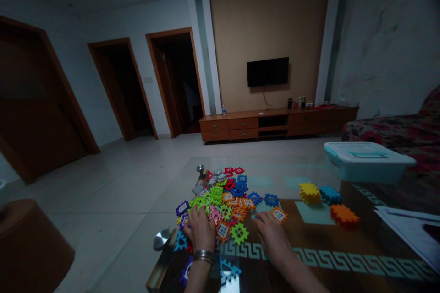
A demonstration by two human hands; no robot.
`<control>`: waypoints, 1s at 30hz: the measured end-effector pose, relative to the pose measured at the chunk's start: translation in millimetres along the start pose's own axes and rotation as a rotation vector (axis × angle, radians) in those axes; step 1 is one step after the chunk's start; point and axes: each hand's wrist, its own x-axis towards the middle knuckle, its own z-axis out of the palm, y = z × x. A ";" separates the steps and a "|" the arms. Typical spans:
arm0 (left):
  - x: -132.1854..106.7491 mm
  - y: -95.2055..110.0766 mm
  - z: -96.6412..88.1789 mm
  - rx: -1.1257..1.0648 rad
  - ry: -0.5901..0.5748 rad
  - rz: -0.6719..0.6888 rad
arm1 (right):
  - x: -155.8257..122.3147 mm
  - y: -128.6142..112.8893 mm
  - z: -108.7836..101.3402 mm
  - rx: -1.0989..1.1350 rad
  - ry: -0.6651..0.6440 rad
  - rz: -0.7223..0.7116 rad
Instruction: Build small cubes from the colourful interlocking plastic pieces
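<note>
Forearms nearest: left hand covers notched tiles, right hand lies alongside, grips indiscernible; stacks sit apart, seemingly by colour.

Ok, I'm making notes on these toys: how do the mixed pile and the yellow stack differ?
The mixed pile has many colours; the yellow stack shows just one. The mixed pile sprawls loosely, while the yellow stack is compact and much smaller. The left hand is over the mixed pile; neither hand is at the yellow stack. Both are made up of notched-edge pieces on the glass table.
</note>
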 end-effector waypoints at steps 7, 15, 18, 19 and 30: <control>-17.3 26.2 15.2 0.005 -0.178 0.272 | -8.4 -32.5 3.5 0.115 -0.151 -0.207; -19.6 34.1 10.7 0.088 -0.277 0.279 | -13.3 -18.0 -6.3 0.021 -0.071 -0.042; -22.2 38.3 8.5 0.086 -0.309 0.297 | -16.1 -11.4 -5.0 0.029 -0.050 -0.011; -22.9 39.2 7.9 0.081 -0.317 0.301 | -16.6 -9.3 -4.8 0.038 -0.059 -0.002; -29.8 56.3 -24.2 -0.242 -0.282 0.341 | -3.8 36.2 2.6 0.119 -0.023 0.232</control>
